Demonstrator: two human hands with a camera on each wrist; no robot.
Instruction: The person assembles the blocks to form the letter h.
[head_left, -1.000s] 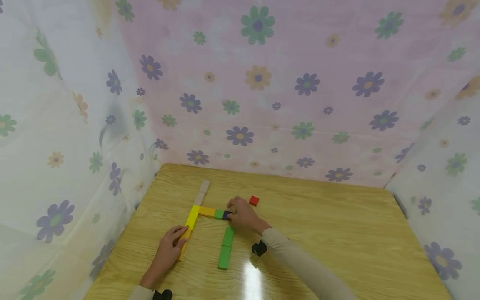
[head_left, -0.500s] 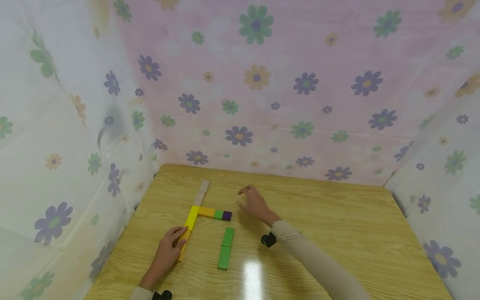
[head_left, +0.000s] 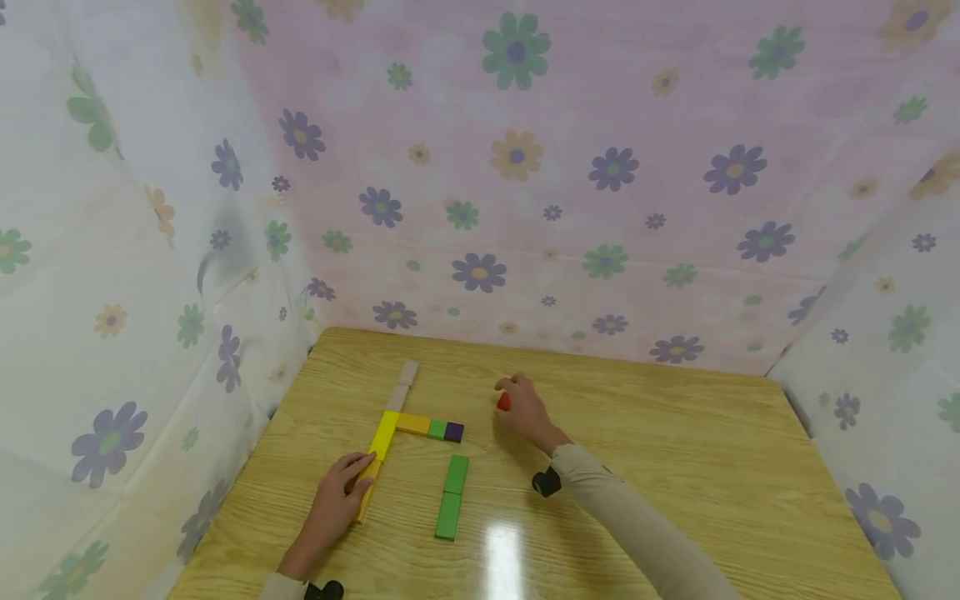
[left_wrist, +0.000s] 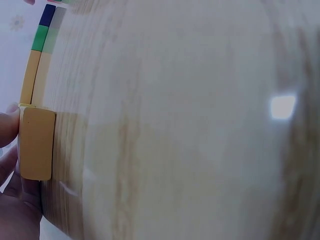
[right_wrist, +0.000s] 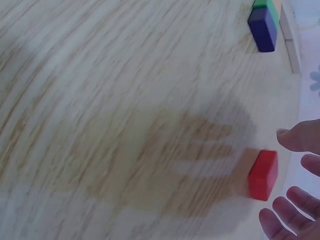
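My left hand (head_left: 337, 496) rests with its fingertips on an orange block (head_left: 370, 490), by its joint with a yellow block (head_left: 385, 435). In the left wrist view that orange block (left_wrist: 37, 143) shows beside the fingers. My right hand (head_left: 525, 412) is around a small red block (head_left: 504, 402). The right wrist view shows thumb and fingers spread on either side of the red block (right_wrist: 263, 175), apart from it. From the yellow block a side row runs right: an orange block (head_left: 413, 423), a green cube (head_left: 437, 429) and a dark purple cube (head_left: 453, 432).
Two pale wooden blocks (head_left: 402, 387) continue the row beyond the yellow one. Two green blocks (head_left: 452, 497) lie end to end between the hands. Flower-patterned sheets (head_left: 562, 275) enclose the back and sides of the wood-grain table (head_left: 675, 467).
My right hand has let go of the dark purple cube at the side row's end and moved right to the red block. My left hand has stayed in place.
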